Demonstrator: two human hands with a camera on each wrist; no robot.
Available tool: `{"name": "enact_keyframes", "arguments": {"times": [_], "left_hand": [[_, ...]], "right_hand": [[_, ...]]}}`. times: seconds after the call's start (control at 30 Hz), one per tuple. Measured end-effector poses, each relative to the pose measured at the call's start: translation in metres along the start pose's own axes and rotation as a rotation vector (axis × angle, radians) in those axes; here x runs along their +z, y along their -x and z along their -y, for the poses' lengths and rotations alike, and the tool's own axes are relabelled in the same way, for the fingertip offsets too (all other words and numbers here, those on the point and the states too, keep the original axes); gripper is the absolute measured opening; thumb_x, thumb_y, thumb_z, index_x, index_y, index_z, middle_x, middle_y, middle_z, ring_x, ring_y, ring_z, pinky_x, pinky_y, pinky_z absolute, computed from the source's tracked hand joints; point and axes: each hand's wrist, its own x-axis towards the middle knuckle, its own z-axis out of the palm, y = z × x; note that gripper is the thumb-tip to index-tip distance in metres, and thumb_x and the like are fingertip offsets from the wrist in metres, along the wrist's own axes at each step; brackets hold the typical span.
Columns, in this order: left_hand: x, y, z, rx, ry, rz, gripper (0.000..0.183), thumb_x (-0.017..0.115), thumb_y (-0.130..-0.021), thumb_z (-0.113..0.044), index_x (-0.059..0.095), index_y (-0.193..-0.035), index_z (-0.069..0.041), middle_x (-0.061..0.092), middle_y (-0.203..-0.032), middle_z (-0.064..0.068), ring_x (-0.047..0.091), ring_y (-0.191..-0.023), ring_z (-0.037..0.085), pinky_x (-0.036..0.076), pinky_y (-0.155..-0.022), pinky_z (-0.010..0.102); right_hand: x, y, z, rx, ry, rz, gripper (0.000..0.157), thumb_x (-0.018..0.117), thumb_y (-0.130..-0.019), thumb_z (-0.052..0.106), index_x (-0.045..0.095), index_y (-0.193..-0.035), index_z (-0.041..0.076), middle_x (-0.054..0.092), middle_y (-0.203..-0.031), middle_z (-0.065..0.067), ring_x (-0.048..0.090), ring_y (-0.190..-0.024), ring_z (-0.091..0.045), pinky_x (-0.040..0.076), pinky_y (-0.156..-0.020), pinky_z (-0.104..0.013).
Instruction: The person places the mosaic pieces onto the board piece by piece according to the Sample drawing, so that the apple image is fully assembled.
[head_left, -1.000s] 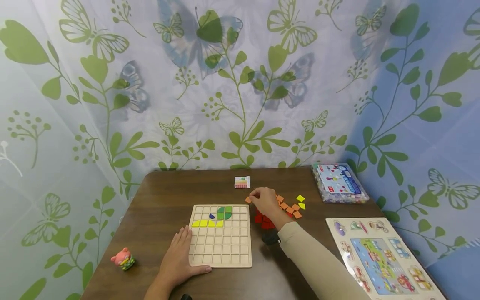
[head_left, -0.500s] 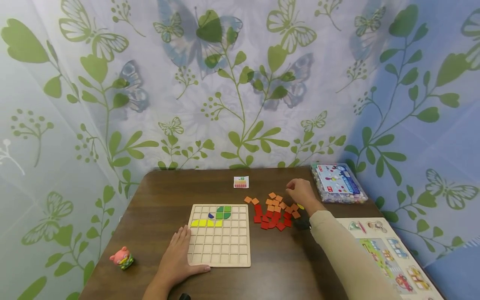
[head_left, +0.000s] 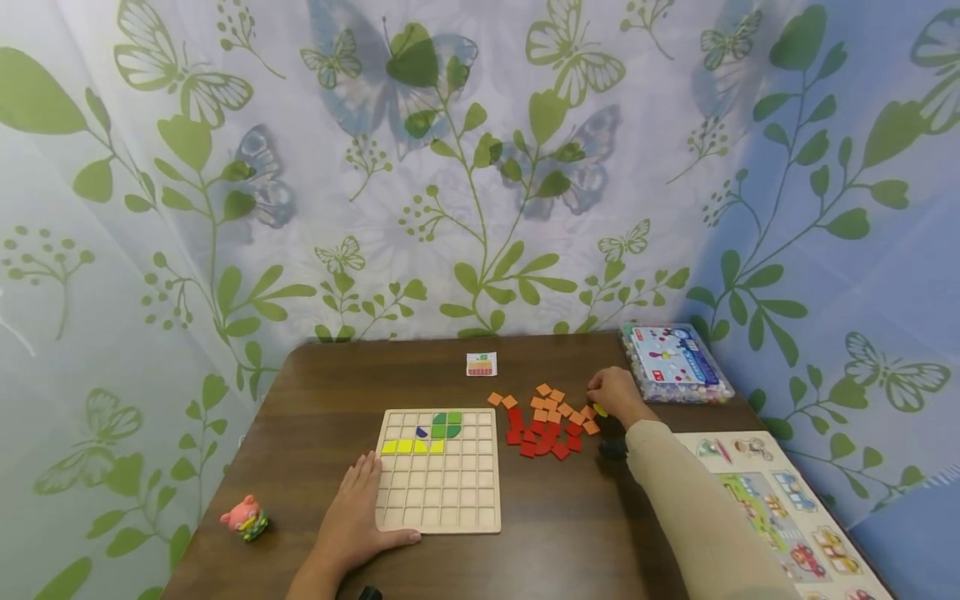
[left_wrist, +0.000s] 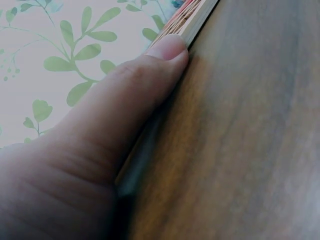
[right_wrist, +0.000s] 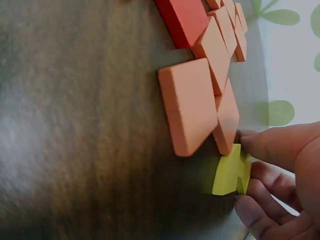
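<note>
- My right hand (head_left: pixel 615 390) is now down at the right end of the loose pieces, no longer over at the left beside the two stray orange tiles (head_left: pixel 510 402), and lower than half a second ago.
- Its fingers curl round the yellow tiles (right_wrist: pixel 227 172); there seem to be two, overlapping. The fingertips touch their edges, but I cannot tell how firm the pinch is. The tiles look to be on the table (head_left: pixel 330 383) or barely off it.
- My left hand (head_left: pixel 357 504) has not moved: it lies flat along the left edge of the grid board (head_left: pixel 442 500), fingers straight, thumb along the near edge. I judge that this steadies it.
- So my hands are well apart, one beside the board, one at the loose pieces.
- On the board nothing has changed: the green pieces (head_left: pixel 439 431), the blue piece (head_left: pixel 422 432) and the yellow row (head_left: pixel 405 447) sit as they did.
- I take this to mean that my attention has passed from orange to yellow, with no fresh piece placed on the board in this short stretch.
- The heap of orange tiles (right_wrist: pixel 192 107) lies just beside my fingertips, with the red tiles (head_left: pixel 561 451) nearer me; a careless tug could nudge the closest orange one.
</note>
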Motion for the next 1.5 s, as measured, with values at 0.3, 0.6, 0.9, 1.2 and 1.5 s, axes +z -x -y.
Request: {"name": "enact_keyframes", "arguments": {"times": [0.3, 0.6, 0.9, 1.2, 1.5], "left_hand": [[0.000, 0.000, 0.001, 0.003, -0.010, -0.018, 0.149, 0.065, -0.063, -0.098, 0.034, -0.157, 0.014, 0.030, -0.164, 0.031, 0.025, -0.154, 0.043, 0.020, -0.125, 0.054], [0.000, 0.000, 0.001, 0.011, 0.006, -0.003, 0.149, 0.065, -0.065, -0.097, 0.032, -0.157, 0.014, 0.028, -0.165, 0.030, 0.022, -0.155, 0.042, 0.018, -0.125, 0.053], [0.000, 0.001, 0.000, 0.014, 0.004, -0.009, 0.147, 0.065, -0.066, -0.096, 0.033, -0.157, 0.015, 0.029, -0.164, 0.031, 0.023, -0.154, 0.043, 0.019, -0.125, 0.054], [-0.001, 0.001, 0.000, 0.008, 0.004, 0.002, 0.148, 0.065, -0.065, -0.097, 0.032, -0.158, 0.014, 0.028, -0.165, 0.030, 0.022, -0.155, 0.042, 0.018, -0.125, 0.053], [0.000, 0.001, 0.000, 0.017, 0.000, -0.017, 0.147, 0.065, -0.066, -0.096, 0.033, -0.157, 0.014, 0.029, -0.165, 0.030, 0.024, -0.154, 0.042, 0.019, -0.125, 0.053]], "right_hand": [[-0.002, -0.001, 0.002, -0.010, -0.001, 0.044, 0.014, 0.072, -0.095, 0.004, 0.076, -0.106, -0.003, 0.070, -0.113, -0.023, 0.063, -0.099, -0.036, 0.058, -0.088, -0.051], [-0.003, -0.001, 0.006, 0.019, -0.085, 0.004, 0.019, 0.071, -0.095, -0.001, 0.074, -0.113, -0.005, 0.070, -0.110, -0.022, 0.064, -0.100, -0.037, 0.057, -0.088, -0.053], [0.009, 0.005, 0.042, -0.066, -0.146, 0.005, 0.018, 0.073, -0.095, 0.001, 0.075, -0.113, -0.002, 0.071, -0.106, -0.016, 0.065, -0.098, -0.034, 0.060, -0.080, -0.047], [0.035, 0.022, 0.087, -0.226, -0.202, 0.031, 0.018, 0.078, -0.093, 0.001, 0.077, -0.111, 0.003, 0.072, -0.106, -0.007, 0.068, -0.100, -0.027, 0.061, -0.086, -0.045], [0.061, 0.048, 0.135, -0.403, -0.243, 0.109, 0.021, 0.080, -0.094, 0.003, 0.075, -0.115, 0.002, 0.072, -0.107, -0.005, 0.069, -0.098, -0.022, 0.060, -0.087, -0.040]]}}
